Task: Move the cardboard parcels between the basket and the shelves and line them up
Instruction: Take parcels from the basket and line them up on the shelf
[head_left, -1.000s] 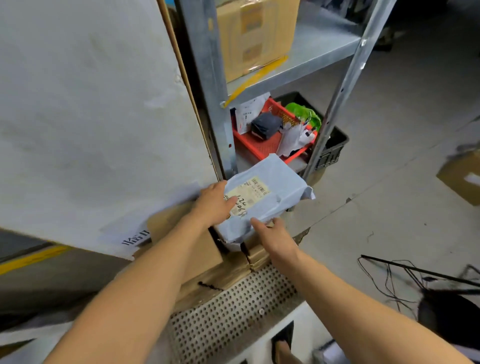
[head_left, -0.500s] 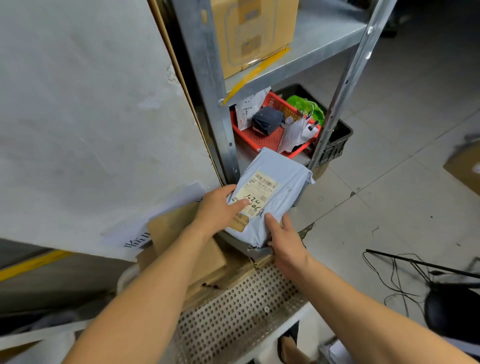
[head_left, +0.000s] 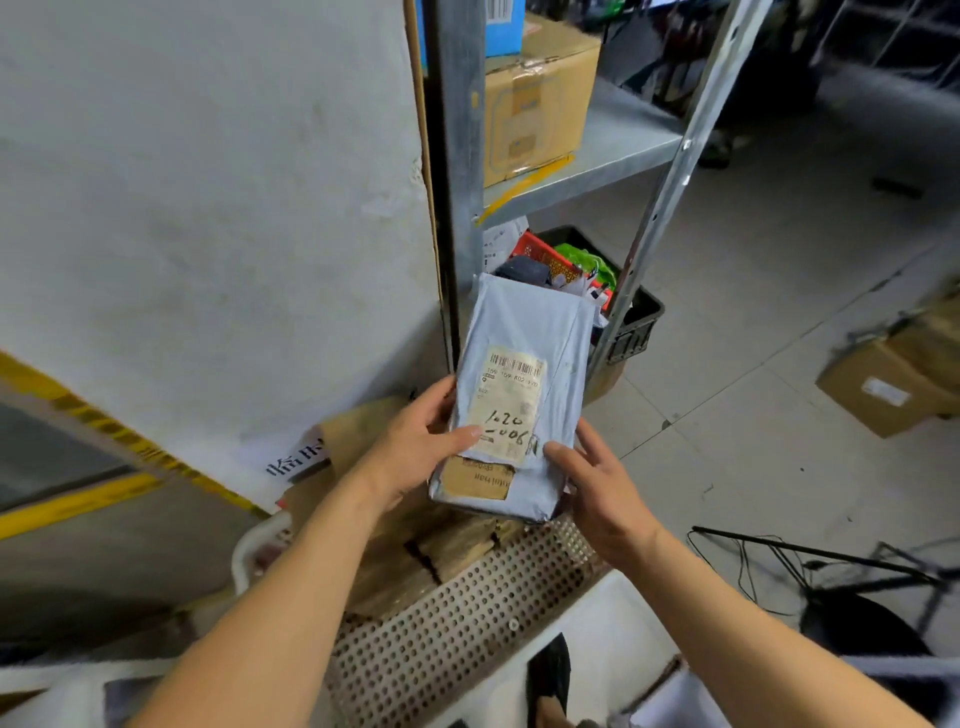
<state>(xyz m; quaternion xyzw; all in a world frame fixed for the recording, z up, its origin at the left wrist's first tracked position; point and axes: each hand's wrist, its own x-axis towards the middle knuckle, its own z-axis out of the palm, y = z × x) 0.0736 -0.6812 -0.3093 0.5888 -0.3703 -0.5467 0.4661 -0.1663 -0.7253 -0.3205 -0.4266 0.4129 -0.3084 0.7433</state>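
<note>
Grey parcel (head_left: 524, 400) between both hands (head_left: 415, 441)

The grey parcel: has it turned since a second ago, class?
Yes. The grey parcel has swung from lying across to pointing lengthwise along the metal shelf post.

Grey parcel (head_left: 524, 395): pale label (head_left: 511, 402) with a barcode at its 12 o'clock edge over a row of digits too small to read with certainty; handwritten "1020" and "-006" toward 6 o'clock. White sheet (head_left: 296, 460), at 9 o'clock of the parcel: large dark Chinese characters, partly hidden.
</note>
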